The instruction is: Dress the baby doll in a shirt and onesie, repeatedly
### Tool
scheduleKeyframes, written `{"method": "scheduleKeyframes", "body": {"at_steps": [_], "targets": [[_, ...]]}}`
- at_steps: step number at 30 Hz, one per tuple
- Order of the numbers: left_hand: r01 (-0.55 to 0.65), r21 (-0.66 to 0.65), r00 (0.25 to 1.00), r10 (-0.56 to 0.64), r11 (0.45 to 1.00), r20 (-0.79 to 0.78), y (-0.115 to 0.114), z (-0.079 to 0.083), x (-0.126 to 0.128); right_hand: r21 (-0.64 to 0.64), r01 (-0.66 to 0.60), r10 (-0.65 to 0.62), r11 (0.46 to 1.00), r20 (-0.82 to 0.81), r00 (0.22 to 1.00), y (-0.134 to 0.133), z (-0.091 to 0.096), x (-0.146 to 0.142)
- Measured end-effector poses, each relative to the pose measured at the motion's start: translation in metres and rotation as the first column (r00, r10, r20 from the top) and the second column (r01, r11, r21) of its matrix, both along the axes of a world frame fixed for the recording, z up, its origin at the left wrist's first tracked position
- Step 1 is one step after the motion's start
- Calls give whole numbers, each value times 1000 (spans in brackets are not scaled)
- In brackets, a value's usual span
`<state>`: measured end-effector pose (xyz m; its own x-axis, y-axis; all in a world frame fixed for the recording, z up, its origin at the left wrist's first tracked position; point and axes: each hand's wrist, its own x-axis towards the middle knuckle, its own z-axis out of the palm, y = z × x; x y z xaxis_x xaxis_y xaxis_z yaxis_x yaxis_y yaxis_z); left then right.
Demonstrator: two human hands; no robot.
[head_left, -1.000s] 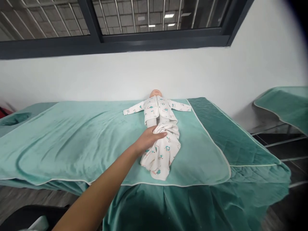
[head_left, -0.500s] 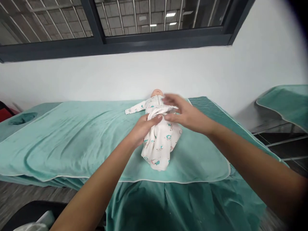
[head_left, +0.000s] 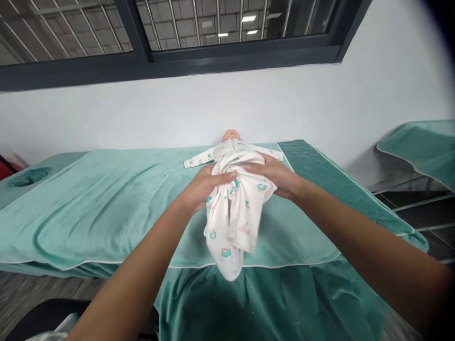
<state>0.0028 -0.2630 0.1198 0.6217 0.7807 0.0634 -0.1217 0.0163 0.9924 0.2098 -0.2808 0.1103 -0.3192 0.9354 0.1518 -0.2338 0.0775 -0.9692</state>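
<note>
White baby pants (head_left: 237, 213) with a teal print hang bunched between my hands, their lower ends toward me. My left hand (head_left: 203, 187) grips the gathered waist from the left, thumb laid across the cloth. On the other side my right hand (head_left: 279, 174) holds the same waist, its thumb on top and its other fingers mostly hidden. Behind them a baby doll (head_left: 231, 135) lies on its back, wearing a matching long-sleeved top (head_left: 201, 158) with both arms spread. The pants cover my view of the doll's lower body.
A light green sheet (head_left: 106, 203) covers the bed, with a darker green cover (head_left: 320, 170) at its right end. White wall (head_left: 170, 111) and a dark-framed window (head_left: 241, 59) rise behind. Another green-covered bed (head_left: 423, 147) stands right; a black chair (head_left: 42, 317) is lower left.
My right hand has come down from above the cloth and closed on the waist. The pants are now lifted and spread, hanging nearer to me.
</note>
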Motion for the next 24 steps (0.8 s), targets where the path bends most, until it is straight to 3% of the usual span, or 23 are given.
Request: {"method": "scheduleKeyframes", "body": {"at_steps": [2,4,7,11,13,15,18,21,24], "targets": [[-44,-67,991,52,997,125,1,-7,7,-120,-179,191,976,95,977,-2,-8,2],[-17,-140,986,40,990,163,3,-14,11,-179,-244,272,953,148,951,-1,-14,3],[26,-203,995,-6,979,100,7,-22,7,-77,-103,110,992,86,990,5,-19,2],[174,-232,975,-201,957,-99,10,-27,-6,0,112,-111,994,-122,986,12,-22,-3],[159,-247,977,-188,956,-98,11,-29,-7,-28,161,-163,987,-178,970,11,-28,-4],[76,-265,996,-88,961,-34,13,-33,-3,-72,194,-204,978,-165,965,8,-40,-5],[-58,-337,998,53,940,-23,15,-45,7,-156,223,-231,962,-38,972,-1,-67,-2],[-152,-366,976,80,918,-203,18,-59,13,-211,300,-257,930,210,943,-13,-95,3],[-117,-149,908,45,982,-417,21,-70,18,-134,399,-282,907,512,812,-25,-115,8]]}}
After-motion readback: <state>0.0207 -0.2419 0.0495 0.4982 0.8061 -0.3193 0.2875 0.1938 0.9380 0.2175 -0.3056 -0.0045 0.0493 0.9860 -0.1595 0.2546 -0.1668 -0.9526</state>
